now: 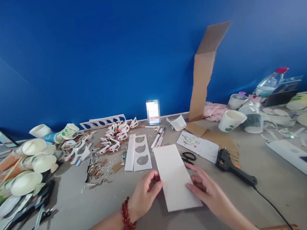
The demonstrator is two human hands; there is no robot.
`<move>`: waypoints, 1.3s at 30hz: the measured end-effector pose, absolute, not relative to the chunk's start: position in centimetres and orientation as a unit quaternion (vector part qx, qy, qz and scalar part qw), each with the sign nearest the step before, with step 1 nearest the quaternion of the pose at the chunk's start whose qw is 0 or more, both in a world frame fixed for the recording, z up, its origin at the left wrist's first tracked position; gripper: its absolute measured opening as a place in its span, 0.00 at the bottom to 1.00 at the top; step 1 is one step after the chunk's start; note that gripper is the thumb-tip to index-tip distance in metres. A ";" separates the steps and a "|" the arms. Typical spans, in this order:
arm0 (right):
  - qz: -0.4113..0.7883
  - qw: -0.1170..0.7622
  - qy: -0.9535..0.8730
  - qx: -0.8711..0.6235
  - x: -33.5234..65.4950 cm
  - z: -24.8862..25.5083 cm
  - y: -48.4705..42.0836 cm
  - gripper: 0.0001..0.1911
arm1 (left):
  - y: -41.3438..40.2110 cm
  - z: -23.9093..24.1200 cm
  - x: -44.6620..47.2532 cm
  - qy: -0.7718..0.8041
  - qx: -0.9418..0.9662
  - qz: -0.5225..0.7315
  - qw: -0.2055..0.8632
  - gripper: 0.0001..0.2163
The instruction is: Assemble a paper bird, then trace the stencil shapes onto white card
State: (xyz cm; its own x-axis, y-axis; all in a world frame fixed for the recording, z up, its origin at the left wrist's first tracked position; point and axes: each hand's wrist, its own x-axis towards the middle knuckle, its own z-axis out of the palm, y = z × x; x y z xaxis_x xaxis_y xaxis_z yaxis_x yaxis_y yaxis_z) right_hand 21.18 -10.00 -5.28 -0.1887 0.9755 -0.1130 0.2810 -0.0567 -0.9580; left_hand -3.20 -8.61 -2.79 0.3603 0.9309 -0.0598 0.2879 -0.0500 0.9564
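Observation:
A blank white rectangular foam board [177,178] is held between my two hands, its long sides running away from me. My left hand [145,191] closes on its left edge, thumb and fingertips at the rim, a red bead bracelet on that wrist. At the opposite edge, my right hand [207,188] grips with the thumb near the surface and the fingers curled by the side. Black-handled scissors [189,156] lie partly hidden behind the board. Just beyond it on the left is a white sheet with cut-out holes [145,150].
A black glue gun [233,167] with its cord lies at right, near a drawing on white card [197,145]. Stacked paper cups [27,183] crowd the left. White cut-out pieces [115,135], scraps, pens [159,137] and a lit phone [153,113] line the back. Brown cardboard [201,73] leans on the blue wall.

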 end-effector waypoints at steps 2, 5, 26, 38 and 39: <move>0.490 0.321 -0.608 -0.536 21.9 -5.8 -10.4 0.30 | -9.7 -2.9 -4.5 0.464 0.766 0.273 0.352 0.15; 0.440 0.270 -0.662 -0.544 22.2 -6.0 -10.8 0.30 | -11.1 -3.4 -6.6 0.426 0.870 0.179 0.173 0.24; 0.093 0.129 -0.874 -0.459 20.9 -4.5 -9.2 0.21 | -8.5 -2.9 -5.5 0.345 0.929 0.115 0.073 0.23; 0.112 0.112 -0.870 -0.467 20.9 -3.8 -9.0 0.21 | -4.4 -3.0 -8.8 0.466 0.868 0.169 0.011 0.08; 0.116 0.112 -0.869 -0.468 20.9 -3.7 -9.1 0.21 | -4.3 -2.9 -9.0 0.466 0.862 0.197 0.030 0.08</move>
State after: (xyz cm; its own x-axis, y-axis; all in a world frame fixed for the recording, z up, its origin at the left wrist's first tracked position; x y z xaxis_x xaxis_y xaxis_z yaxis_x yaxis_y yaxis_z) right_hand 20.93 -9.07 -3.69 -0.5367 0.8393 0.0861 0.7874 0.5349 -0.3063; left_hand -9.01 -4.32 -2.89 0.4891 0.8147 0.3116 0.7915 -0.5646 0.2340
